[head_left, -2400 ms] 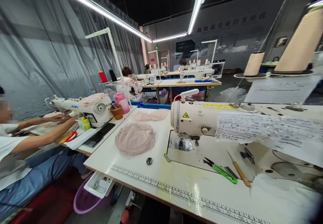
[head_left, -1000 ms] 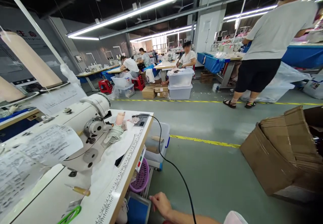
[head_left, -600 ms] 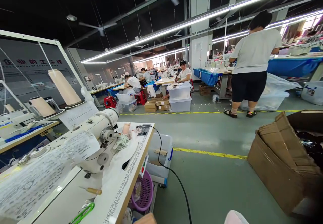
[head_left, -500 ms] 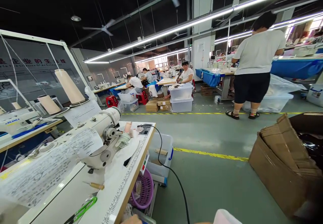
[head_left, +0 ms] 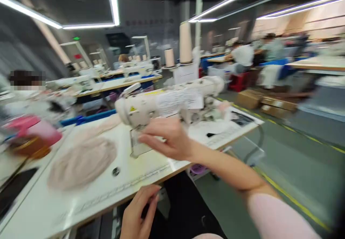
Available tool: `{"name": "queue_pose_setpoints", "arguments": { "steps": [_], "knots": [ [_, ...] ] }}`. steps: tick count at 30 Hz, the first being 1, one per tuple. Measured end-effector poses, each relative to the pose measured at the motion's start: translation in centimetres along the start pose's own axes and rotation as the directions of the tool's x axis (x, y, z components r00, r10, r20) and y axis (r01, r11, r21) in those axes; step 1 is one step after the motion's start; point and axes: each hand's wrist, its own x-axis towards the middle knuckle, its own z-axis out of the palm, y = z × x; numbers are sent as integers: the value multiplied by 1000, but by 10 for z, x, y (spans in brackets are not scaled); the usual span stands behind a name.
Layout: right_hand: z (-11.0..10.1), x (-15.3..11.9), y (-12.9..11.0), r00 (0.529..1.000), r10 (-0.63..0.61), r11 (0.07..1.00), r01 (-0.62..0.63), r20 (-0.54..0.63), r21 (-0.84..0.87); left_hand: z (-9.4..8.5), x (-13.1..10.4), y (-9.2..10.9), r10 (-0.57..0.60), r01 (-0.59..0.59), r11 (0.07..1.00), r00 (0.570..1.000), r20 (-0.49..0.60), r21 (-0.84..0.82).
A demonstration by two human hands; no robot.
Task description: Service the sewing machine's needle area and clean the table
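My right hand (head_left: 168, 138) reaches across in front of the needle end of a white sewing machine (head_left: 142, 106). Its fingers point left and look pinched together, blurred by motion; anything between them is hidden. Below the table's front edge, over my lap, is my left hand (head_left: 140, 208), its fingers curled in and the thumb close to the index finger. I cannot make out anything in it. A heap of pale pink fabric (head_left: 86, 162) lies left of the machine on the white sewing table (head_left: 129, 170). Near it sits a small dark round part (head_left: 115, 171), perhaps a bobbin.
A sheet with writing (head_left: 179, 101) lies over the machine's arm. Thread cones (head_left: 185, 43) stand behind it. Pink and orange items (head_left: 35, 135) are at the far left, near a co-worker. Cardboard boxes (head_left: 277, 104) rest on the floor to the right, with other people seated beyond.
My view has swung left and down, from the aisle to the sewing table. Both hands have come into view, the right one at the machine, the left one over my lap.
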Motion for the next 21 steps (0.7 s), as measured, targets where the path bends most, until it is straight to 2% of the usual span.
{"name": "queue_pose_setpoints", "arguments": {
  "steps": [2, 3, 4, 6, 8, 9, 11, 15, 18, 21],
  "knots": [
    [8, -14, 31, 976, 71, 995, -54, 205, -86, -29, 13, -6, 68, -77, 988, 995, 70, 131],
    [13, -25, 47, 946, 95, 991, -59, 310, -122, -44, 23, -10, 77, -99, 974, 991, 114, 203],
    [20, -37, 62, 912, 118, 985, -58, 393, -163, -59, 35, -13, 55, -85, 956, 992, 113, 280],
    [32, -62, 90, 885, 174, 960, -55, 432, -275, -85, 65, -18, 1, -40, 918, 995, 97, 394],
    [45, -81, 110, 867, 228, 944, -85, 443, -319, -100, 102, -25, -82, 10, 871, 989, 125, 491],
    [51, -88, 117, 865, 255, 939, -114, 433, -325, -103, 123, -29, -143, 36, 830, 978, 151, 557],
    [62, -97, 124, 869, 294, 933, -171, 397, -316, -99, 165, -41, -184, 54, 803, 970, 160, 594],
    [77, -110, 123, 920, 259, 944, -176, 295, -278, -75, 233, -67, -283, 110, 721, 948, 146, 684],
    [79, -121, 120, 969, 147, 964, -95, 200, -249, -64, 260, -80, -385, 143, 663, 907, 171, 735],
    [78, -130, 120, 989, 69, 976, -40, 133, -213, -62, 274, -86, -458, 156, 620, 868, 193, 769]
  ]
}}
